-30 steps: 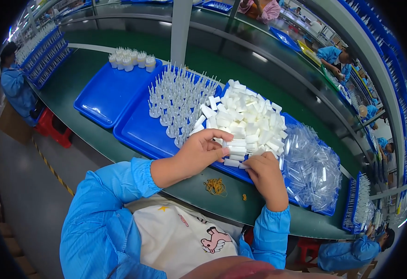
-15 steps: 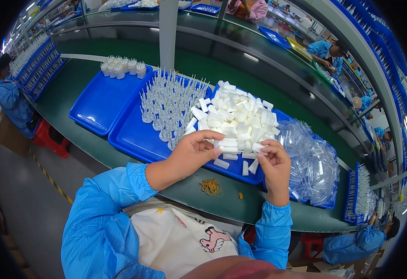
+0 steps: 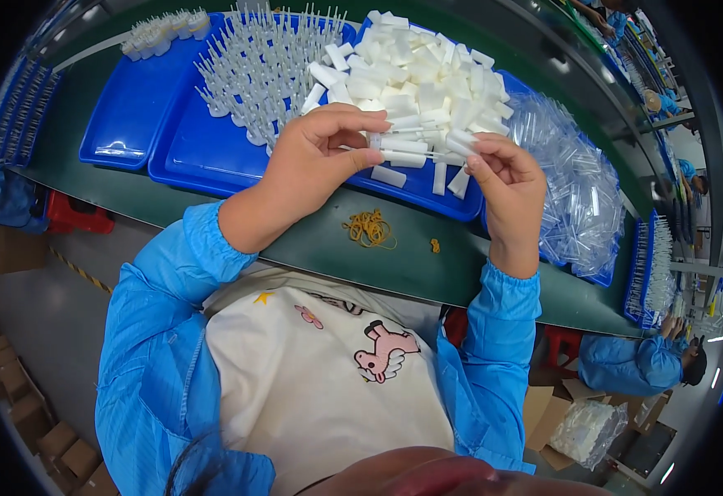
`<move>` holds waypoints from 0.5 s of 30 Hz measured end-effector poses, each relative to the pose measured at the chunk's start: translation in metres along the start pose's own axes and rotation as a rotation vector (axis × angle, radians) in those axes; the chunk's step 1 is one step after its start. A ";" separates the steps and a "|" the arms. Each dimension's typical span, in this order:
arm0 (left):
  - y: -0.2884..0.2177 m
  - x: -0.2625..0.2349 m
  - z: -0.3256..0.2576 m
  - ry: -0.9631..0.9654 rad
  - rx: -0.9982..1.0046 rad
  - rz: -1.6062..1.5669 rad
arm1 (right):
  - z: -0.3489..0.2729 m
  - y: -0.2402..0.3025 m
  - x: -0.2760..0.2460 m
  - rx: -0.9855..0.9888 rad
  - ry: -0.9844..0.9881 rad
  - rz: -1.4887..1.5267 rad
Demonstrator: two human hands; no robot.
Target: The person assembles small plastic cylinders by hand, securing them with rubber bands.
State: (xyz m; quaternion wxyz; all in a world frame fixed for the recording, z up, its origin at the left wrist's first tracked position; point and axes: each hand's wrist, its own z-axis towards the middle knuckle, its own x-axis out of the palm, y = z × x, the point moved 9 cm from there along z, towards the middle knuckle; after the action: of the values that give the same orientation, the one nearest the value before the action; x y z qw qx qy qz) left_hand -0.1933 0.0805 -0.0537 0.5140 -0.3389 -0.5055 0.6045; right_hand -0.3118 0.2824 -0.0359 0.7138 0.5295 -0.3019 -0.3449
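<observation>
My left hand (image 3: 299,161) pinches the base of a clear plastic piece with thin rods (image 3: 409,130) pointing right. Between the thumb and fingers of my right hand (image 3: 512,178) is a white foam piece (image 3: 461,142), close to the rod tips; whether a rod enters it I cannot tell. Behind both hands rises a heap of white foam pieces (image 3: 411,70) in a blue tray (image 3: 452,208). Left of it, many similar pronged pieces (image 3: 266,70) stand upright in another blue tray (image 3: 204,157). Clear plastic tubes (image 3: 572,186) fill a tray beside my right hand.
Yellowish rubber bands (image 3: 370,228) and a smaller clump (image 3: 435,245) lie on the green table (image 3: 312,240) before me. White bundles (image 3: 163,35) sit at the far end of the left blue tray (image 3: 122,124). A co-worker (image 3: 638,360) is at the right; cartons (image 3: 547,422) stand below.
The view has tilted down, so trays and hands appear higher in it. Both hands keep their pinches; slightly more room shows between them, and the rods are more visible.
</observation>
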 end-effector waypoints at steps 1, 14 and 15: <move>0.001 0.000 -0.001 0.002 -0.005 -0.004 | -0.001 0.000 0.000 0.007 -0.003 -0.014; 0.000 0.016 -0.009 0.116 -0.068 0.162 | -0.010 -0.001 0.030 0.077 0.167 -0.055; -0.002 0.018 -0.010 0.125 -0.046 0.199 | -0.011 -0.001 0.035 0.080 0.170 -0.054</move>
State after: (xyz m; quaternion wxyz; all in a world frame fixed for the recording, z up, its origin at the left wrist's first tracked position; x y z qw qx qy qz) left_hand -0.1880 0.0999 -0.0522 0.4741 -0.4364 -0.4500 0.6183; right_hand -0.2832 0.2601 -0.0373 0.7056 0.5930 -0.2394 -0.3054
